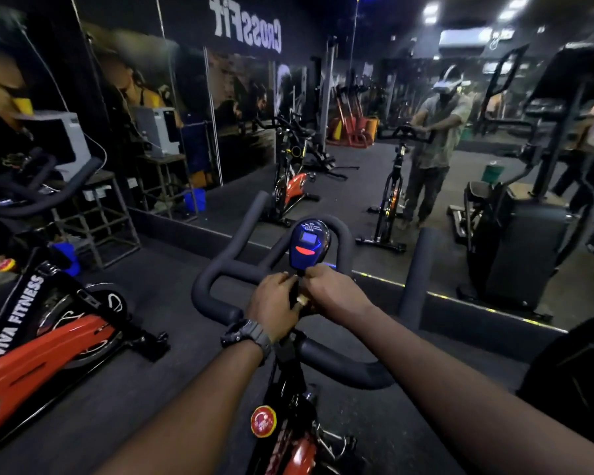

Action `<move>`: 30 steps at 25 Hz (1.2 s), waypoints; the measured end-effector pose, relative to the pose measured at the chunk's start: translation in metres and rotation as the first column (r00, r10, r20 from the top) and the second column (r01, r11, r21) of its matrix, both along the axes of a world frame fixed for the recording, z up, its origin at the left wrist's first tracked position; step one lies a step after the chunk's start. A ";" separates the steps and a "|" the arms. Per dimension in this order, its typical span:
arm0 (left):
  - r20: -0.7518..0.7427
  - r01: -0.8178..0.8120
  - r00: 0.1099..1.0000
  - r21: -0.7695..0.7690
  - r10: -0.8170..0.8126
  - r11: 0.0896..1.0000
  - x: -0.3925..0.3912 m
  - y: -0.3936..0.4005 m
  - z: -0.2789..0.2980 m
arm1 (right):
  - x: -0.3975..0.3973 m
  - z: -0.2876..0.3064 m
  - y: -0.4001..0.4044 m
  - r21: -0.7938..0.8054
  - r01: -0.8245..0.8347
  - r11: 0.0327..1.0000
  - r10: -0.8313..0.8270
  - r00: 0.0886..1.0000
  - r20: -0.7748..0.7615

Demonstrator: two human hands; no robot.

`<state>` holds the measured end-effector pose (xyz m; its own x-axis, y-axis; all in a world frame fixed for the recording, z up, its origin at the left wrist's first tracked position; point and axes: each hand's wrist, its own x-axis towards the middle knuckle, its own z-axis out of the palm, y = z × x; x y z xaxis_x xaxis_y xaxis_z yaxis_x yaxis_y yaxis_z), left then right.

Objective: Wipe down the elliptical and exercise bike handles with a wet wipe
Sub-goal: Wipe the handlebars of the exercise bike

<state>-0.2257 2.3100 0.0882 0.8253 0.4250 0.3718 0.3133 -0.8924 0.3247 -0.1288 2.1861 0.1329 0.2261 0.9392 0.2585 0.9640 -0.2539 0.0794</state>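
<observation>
An exercise bike with black foam handlebars stands right in front of me, its blue console mounted at the centre. My left hand, with a dark watch on the wrist, grips the centre of the bar just below the console. My right hand sits beside it, fingers curled over the same centre clamp. The two hands almost touch. No wet wipe shows in either hand; anything under the fingers is hidden.
A red and black bike marked VIVA FITNESS stands close on my left. A wall mirror runs ahead, reflecting bikes and me. An elliptical stands at the right. A metal stand with a white box sits far left.
</observation>
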 end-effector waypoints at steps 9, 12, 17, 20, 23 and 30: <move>-0.170 0.002 0.985 -0.010 -0.004 1.000 -0.006 -0.015 0.015 | 0.018 -0.009 -0.039 0.047 0.039 0.998 -0.039 0.999 -0.007; -0.186 0.020 0.982 -0.064 -0.031 0.998 -0.012 -0.012 0.015 | 0.009 -0.007 -0.020 0.035 0.065 0.997 -0.063 0.996 -0.056; -0.182 0.024 0.982 -0.087 -0.040 0.996 -0.012 -0.009 0.012 | 0.028 -0.017 -0.060 -0.015 0.053 0.998 -0.053 0.999 0.011; -0.200 0.022 0.979 -0.089 -0.039 0.996 -0.012 -0.002 0.013 | 0.016 -0.017 -0.026 -0.001 0.019 1.000 -0.019 0.996 0.082; -0.240 0.054 0.968 -0.081 -0.072 0.995 -0.016 0.002 0.016 | 0.002 -0.024 0.001 0.061 0.066 0.996 -0.072 0.992 0.101; -0.223 0.199 0.955 -0.001 -0.194 0.980 -0.019 0.030 0.016 | 0.000 -0.027 -0.008 0.019 0.008 1.000 -0.011 0.988 0.156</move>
<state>-0.2446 2.3402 0.1045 0.9542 0.2400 0.1784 0.1926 -0.9496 0.2473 -0.1289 2.1781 0.1056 0.1902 0.9320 0.3084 0.9377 -0.2655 0.2240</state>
